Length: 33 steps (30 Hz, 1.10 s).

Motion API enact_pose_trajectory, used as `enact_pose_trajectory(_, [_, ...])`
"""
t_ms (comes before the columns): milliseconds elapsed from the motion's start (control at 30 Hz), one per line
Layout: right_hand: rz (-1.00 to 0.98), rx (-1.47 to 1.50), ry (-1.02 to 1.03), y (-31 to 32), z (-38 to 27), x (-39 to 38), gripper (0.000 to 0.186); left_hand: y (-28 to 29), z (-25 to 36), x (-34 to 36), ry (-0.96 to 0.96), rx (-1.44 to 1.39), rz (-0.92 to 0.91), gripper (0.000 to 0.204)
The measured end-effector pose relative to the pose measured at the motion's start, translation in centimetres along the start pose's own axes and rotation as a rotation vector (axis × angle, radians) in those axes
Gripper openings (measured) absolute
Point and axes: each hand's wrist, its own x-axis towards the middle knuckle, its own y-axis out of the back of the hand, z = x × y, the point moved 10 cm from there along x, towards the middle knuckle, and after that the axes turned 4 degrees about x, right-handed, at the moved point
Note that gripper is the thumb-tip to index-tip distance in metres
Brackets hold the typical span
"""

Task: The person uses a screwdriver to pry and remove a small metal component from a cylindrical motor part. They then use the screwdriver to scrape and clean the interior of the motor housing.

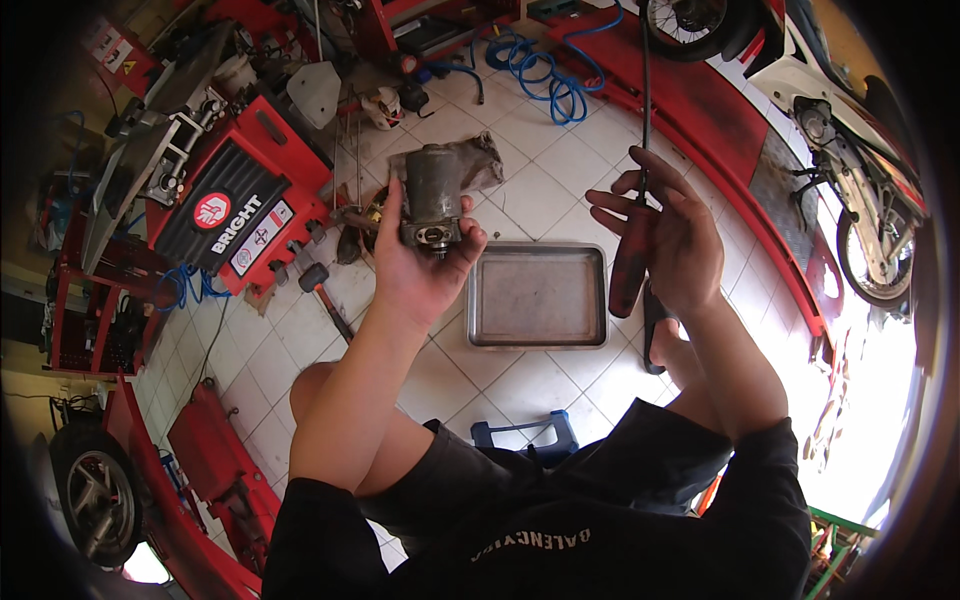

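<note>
My left hand point(415, 275) is closed around a starter motor point(433, 180), a worn grey metal cylinder. Its body points away from me, and the end with a short shaft faces me. Raised to the right, my right hand point(692, 245) holds a long screwdriver point(630, 265) by its red and black handle, some fingers spread and the dark shaft pointing away. Between and below the hands, a shallow metal tray point(538, 298) lies on the tiled floor. Behind the motor is a crumpled dark plastic sheet or bag point(485, 162), partly hidden.
On the left stands a red machine point(300, 140) with a hammer point(322, 295) near it. A coiled blue hose point(555, 90) lies at the far side. A red lift platform point(735, 155) and a motorcycle point(850, 150) border the right. Close to me is a blue stool point(527, 430).
</note>
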Motion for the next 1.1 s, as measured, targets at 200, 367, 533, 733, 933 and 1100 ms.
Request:
enact_pose_trajectory(200, [-0.185, 0.084, -0.069, -1.2, 0.5, -0.1, 0.063, 0.4, -0.4, 0.2, 0.013, -0.010, 0.064, 0.054])
enact_pose_trajectory(367, [-0.207, -0.588, 0.026, 0.1, 0.2, -0.7, 0.032, 0.6, -0.7, 0.3, 0.021, 0.011, 0.073, 0.053])
enact_pose_trajectory(533, [-0.084, -0.606, 0.420, -2.4, -2.5, -1.7, 0.011, 1.8, -1.1, 0.3, 0.022, 0.041, 0.132, 0.050])
enact_pose_trajectory(733, [-0.131, -0.303, 0.215, -4.2, -3.4, -3.4, 0.017, 2.7, -1.7, 0.5, -0.017, 0.132, 0.191, 0.043])
enact_pose_trajectory(933, [-0.346, -0.281, 0.437, -6.5, -4.9, -5.1, 0.008, 3.1, -2.9, -0.2, -0.026, 0.237, 0.312, 0.042])
enact_pose_trajectory(1100, [-0.328, -0.315, 0.440, -7.5, -4.9, -5.1, 0.006, 3.4, -3.7, -0.2, -0.016, 0.277, 0.308, 0.041])
